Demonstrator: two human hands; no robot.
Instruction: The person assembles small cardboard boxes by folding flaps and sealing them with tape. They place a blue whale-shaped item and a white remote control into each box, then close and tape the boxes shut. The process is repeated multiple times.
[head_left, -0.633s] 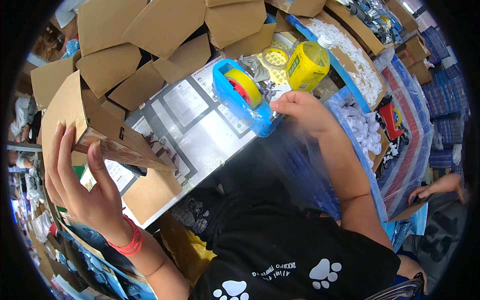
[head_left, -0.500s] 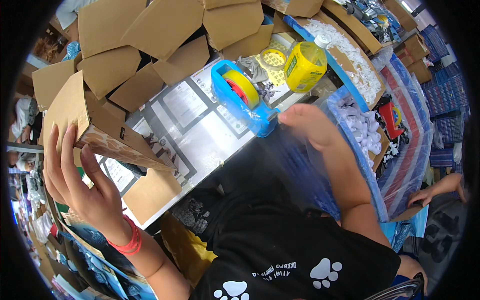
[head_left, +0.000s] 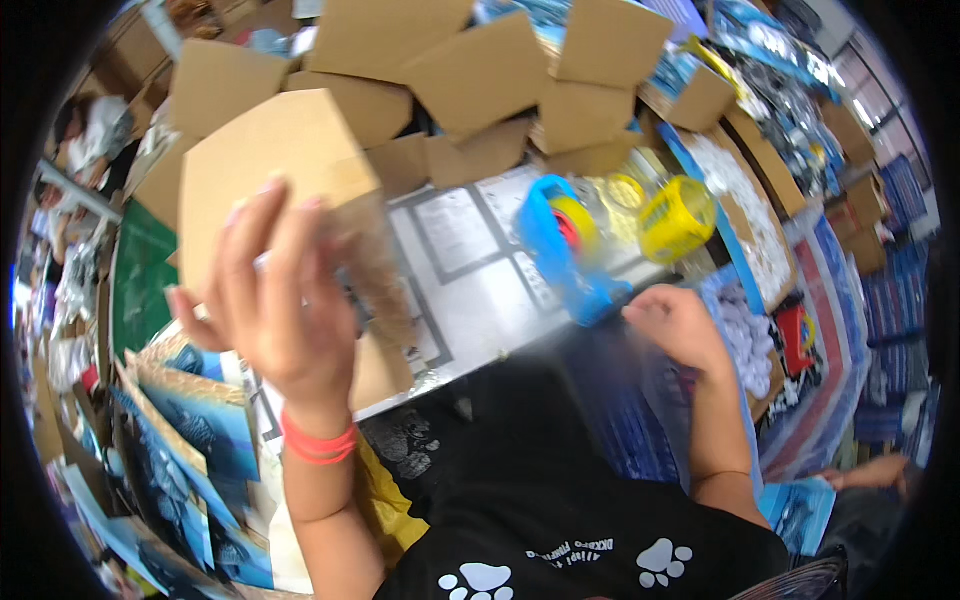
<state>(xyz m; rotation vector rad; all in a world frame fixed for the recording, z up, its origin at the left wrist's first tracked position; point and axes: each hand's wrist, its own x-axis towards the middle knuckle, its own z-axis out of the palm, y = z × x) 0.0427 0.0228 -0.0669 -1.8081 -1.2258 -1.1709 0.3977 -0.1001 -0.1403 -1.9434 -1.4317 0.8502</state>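
Note:
My left hand [head_left: 280, 300], with a red band at its wrist, is raised in front of a brown cardboard box [head_left: 275, 150] standing on the table. Its fingers are apart and blurred; whether they touch the box I cannot tell. My right hand [head_left: 677, 325] is beside the front end of a blue tape dispenser [head_left: 545, 235], fingers curled and pressed together. Anything pinched there is too small or too clear to make out. A yellow and red tape roll [head_left: 574, 225] sits in the dispenser.
Open cardboard boxes [head_left: 480, 75] line the table's far side. A yellow bottle [head_left: 677, 220] stands behind the dispenser. At right are bins of white pieces [head_left: 745, 345] and a red dispenser [head_left: 795, 335]. Blue printed boxes [head_left: 205, 400] stand at left. Another person's arm [head_left: 870, 473] shows at far right.
The view has shifted, so the table appears farther right. My left hand has turned and now overlaps the box's front. My right hand stays by the dispenser's front end.

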